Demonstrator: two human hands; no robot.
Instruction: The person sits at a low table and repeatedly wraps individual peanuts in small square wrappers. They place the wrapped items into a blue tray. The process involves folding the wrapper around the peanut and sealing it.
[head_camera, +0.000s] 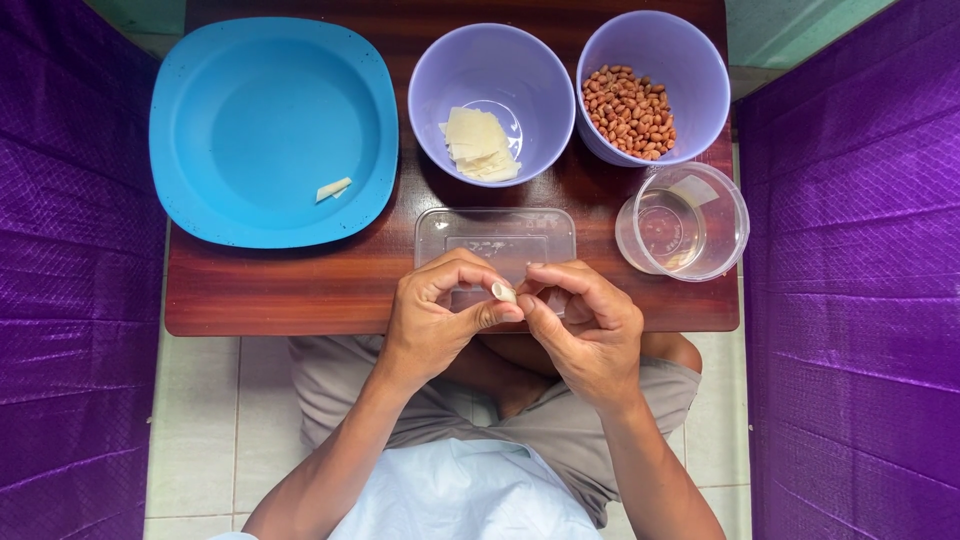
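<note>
My left hand (437, 318) and my right hand (585, 325) meet over the near edge of a dark wooden table (260, 290). Between their fingertips they pinch a small rolled pale wrapper (503, 292). Just beyond the hands lies a clear flat plastic lid (495, 235). A lilac bowl (530, 75) behind it holds a stack of thin pale wrapper squares (480, 143). Another lilac bowl (700, 70) to its right holds peanuts (628, 110).
A large blue plate (230, 140) on the table's left carries one small rolled piece (334, 189). A clear round plastic container (685, 222) with a little liquid stands at the right. Purple cloth (70, 300) hangs on both sides. My crossed legs rest below on white tiles.
</note>
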